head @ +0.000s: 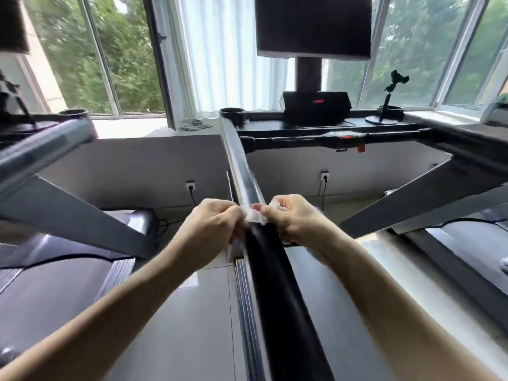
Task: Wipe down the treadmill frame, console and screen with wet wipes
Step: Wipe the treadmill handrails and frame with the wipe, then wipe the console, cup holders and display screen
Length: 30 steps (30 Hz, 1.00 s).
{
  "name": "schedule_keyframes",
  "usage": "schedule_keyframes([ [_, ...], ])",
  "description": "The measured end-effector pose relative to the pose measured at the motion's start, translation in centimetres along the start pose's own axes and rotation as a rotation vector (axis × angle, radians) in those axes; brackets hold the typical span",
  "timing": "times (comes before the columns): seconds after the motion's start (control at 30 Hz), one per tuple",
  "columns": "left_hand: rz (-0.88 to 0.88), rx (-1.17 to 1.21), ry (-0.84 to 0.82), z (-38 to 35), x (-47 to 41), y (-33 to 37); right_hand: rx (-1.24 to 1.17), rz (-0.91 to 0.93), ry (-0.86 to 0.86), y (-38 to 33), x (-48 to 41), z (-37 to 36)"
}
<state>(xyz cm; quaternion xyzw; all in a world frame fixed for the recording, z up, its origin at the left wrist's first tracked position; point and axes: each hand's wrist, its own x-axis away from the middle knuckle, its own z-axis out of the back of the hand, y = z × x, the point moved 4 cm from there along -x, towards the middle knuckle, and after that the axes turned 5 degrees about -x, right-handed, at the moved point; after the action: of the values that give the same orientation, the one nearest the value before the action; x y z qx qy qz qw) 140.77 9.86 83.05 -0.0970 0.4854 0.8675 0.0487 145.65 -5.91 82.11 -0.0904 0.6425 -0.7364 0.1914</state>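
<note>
One wipe [254, 215] pinched over the treadmill handrail [275, 270].
The left hand [217, 229] and right hand [291, 218] each pinch one end of the thin, crumpled white wipe, held across the black handrail; beyond stand one console [316, 105] and one dark screen [313, 26].

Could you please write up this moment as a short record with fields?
left hand: pinches one end of the wet wipe
right hand: pinches the other end
wet wipe: held across the handrail, between both hands
handrail: dark, runs toward the console
console: red digits lit, below the dark screen
also there: cup holder, phone stand, cloth on the windowsill
</note>
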Motion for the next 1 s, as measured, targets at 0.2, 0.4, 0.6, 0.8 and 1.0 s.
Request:
schedule_keyframes([
  [0.2, 0.051, -0.179, 0.202, -0.3, -2.1, 4.5, 0.067, 0.119, -0.319, 2.2, 2.8, 4.9],
  [0.4, 0.329, -0.278, 0.021, -7.7, -5.1, 13.7, -0.194, -0.084, -0.263, -1.3, 0.6, 17.1],
  [0.6, 0.435, 0.065, -0.300, -14.9, -8.5, 21.2, -0.359, -0.211, -0.298, -6.9, 1.4, 28.0],
  [0.8, 0.443, 0.366, -0.308, -17.7, -12.4, 25.4, -0.359, -0.194, -0.196, -11.2, 0.3, 35.2],
  [1.0, 0.418, 0.407, -0.124, -17.8, -16.3, 24.3, -0.192, -0.168, -0.157, -10.5, -3.6, 35.3],
])
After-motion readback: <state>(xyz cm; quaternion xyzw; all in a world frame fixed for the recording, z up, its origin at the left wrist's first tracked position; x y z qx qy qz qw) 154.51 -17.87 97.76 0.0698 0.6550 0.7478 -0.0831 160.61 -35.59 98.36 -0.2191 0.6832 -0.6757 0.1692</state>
